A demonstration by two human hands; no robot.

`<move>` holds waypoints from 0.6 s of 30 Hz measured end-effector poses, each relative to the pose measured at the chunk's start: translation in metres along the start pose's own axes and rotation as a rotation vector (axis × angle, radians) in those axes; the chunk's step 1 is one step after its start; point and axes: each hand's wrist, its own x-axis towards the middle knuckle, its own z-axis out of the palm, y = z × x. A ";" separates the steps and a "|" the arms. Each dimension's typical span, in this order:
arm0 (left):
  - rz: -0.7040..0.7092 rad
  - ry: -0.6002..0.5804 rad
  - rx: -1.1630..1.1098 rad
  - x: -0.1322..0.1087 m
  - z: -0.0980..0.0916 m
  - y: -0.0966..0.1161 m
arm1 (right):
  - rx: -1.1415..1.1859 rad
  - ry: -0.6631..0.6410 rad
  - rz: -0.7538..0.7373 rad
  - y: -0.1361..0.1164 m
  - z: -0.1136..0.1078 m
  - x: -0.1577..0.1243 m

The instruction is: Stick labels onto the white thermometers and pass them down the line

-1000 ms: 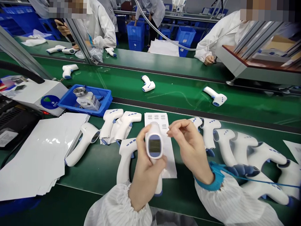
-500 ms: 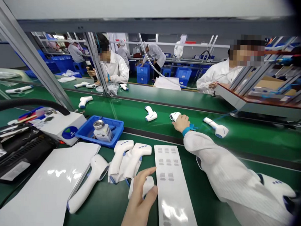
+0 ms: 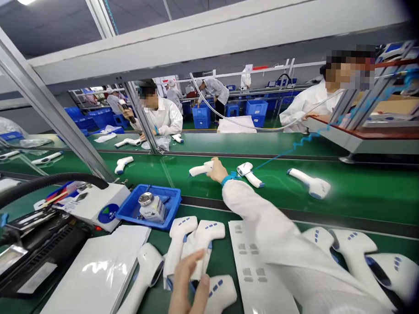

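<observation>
My right hand (image 3: 217, 171) is stretched far out over the green conveyor belt (image 3: 366, 199) and is closed on the end of a white thermometer gun (image 3: 200, 169) lying there. A second thermometer (image 3: 250, 173) lies just right of that wrist, and a third one (image 3: 310, 184) sits further right. My left hand (image 3: 187, 291) is low at the frame's bottom edge, its fingers loosely spread and touching a thermometer (image 3: 220, 291) on the near bench. A pair of thermometers (image 3: 193, 241) lies just beyond it. A label sheet (image 3: 255, 275) lies under my right sleeve.
A blue tray (image 3: 130, 209) with a bottle stands at the belt's near edge. Glossy white sheets (image 3: 95, 276), a white box (image 3: 91, 201) and a black machine (image 3: 31, 247) fill the left. More thermometers (image 3: 357, 253) lie at right. Other workers in white coats sit across the belt.
My right hand let go of the thermometer it set on the belt and shifted left onto another one. My left hand stayed low by the bench thermometers. The view tilted upward.
</observation>
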 end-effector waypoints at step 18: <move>-0.462 -0.306 -0.379 -0.059 0.072 0.025 | 0.130 -0.018 -0.120 0.122 -0.017 -0.273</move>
